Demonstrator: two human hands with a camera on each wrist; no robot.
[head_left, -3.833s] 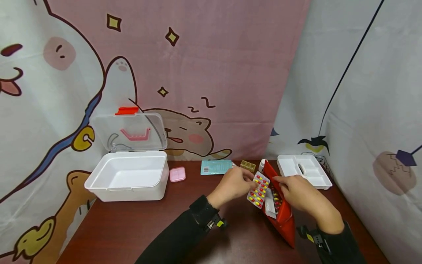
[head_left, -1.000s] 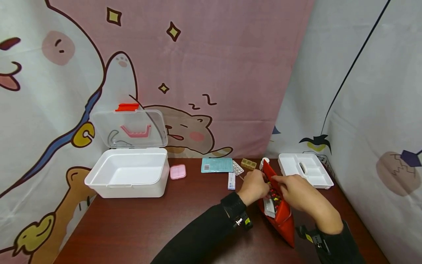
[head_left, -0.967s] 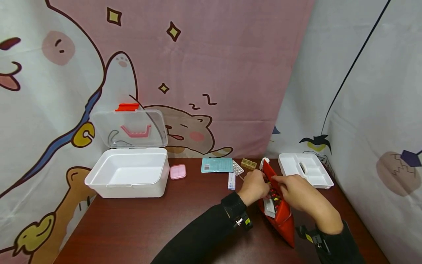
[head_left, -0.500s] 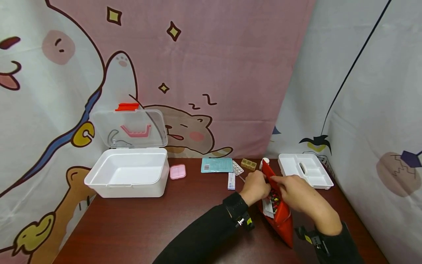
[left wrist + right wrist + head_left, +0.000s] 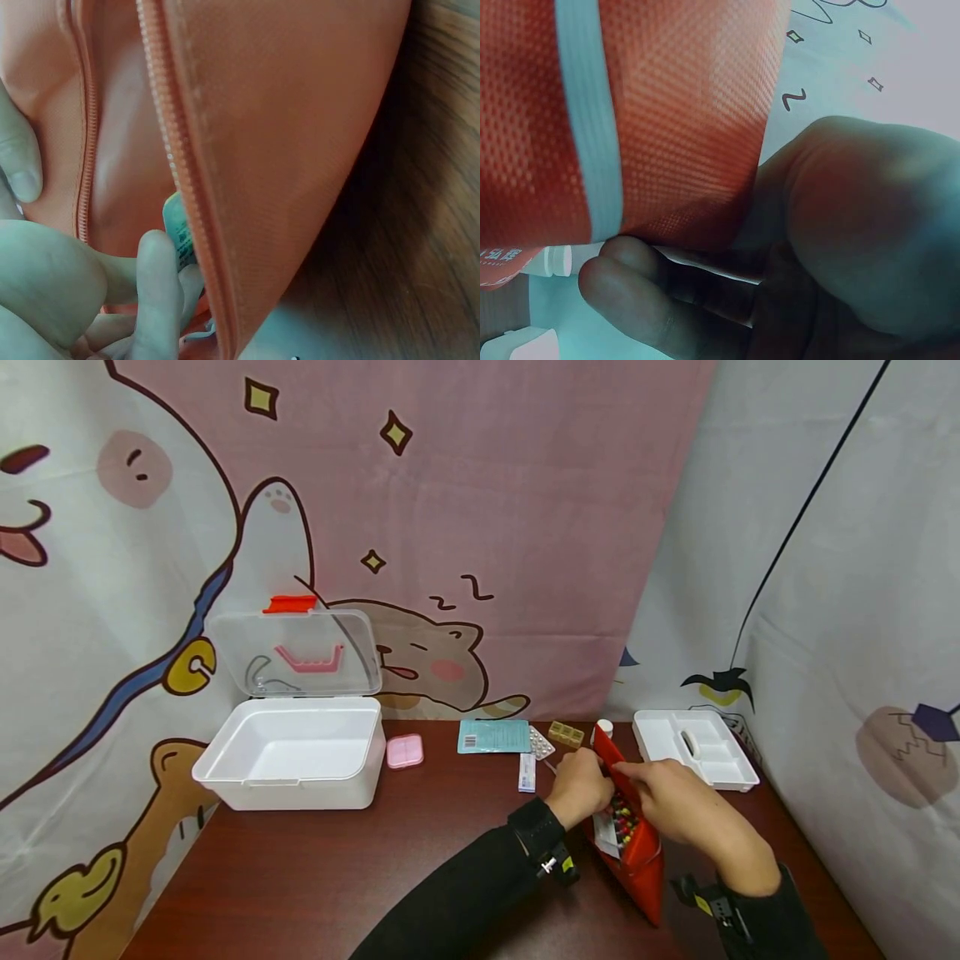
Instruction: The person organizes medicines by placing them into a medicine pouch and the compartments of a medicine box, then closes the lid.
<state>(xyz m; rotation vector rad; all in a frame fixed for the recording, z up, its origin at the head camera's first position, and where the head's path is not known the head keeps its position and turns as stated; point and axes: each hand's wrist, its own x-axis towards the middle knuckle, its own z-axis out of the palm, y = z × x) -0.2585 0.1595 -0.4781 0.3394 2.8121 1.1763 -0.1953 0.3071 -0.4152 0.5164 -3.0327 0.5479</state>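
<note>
A red zip pouch (image 5: 645, 868) stands unzipped on the table, with coloured capsules (image 5: 623, 820) in blister packs and a white packet (image 5: 606, 835) showing in its mouth. My left hand (image 5: 581, 787) reaches into the pouch's far end. In the left wrist view its fingers (image 5: 156, 274) lie against a small printed piece (image 5: 178, 225) beside the zip; the pouch wall covers most of that piece, so I cannot tell whether it is gripped. With thumb and fingers, my right hand (image 5: 678, 802) grips the pouch's right edge and holds the mouth apart.
Behind the hands lie a teal packet (image 5: 492, 737), a blister pack (image 5: 539, 743), a small white box (image 5: 527, 772), a gold-coloured box (image 5: 566, 734) and a white bottle (image 5: 604, 726). A white box (image 5: 303, 794) stands lid-up left, a pink case (image 5: 405, 751) beside it, a divided tray (image 5: 738, 777) right.
Since 3.8 seconds ago, the capsule blister pack has left my left hand, which has entered the pouch. The small white box has come into view. Lately the pouch has shifted slightly left.
</note>
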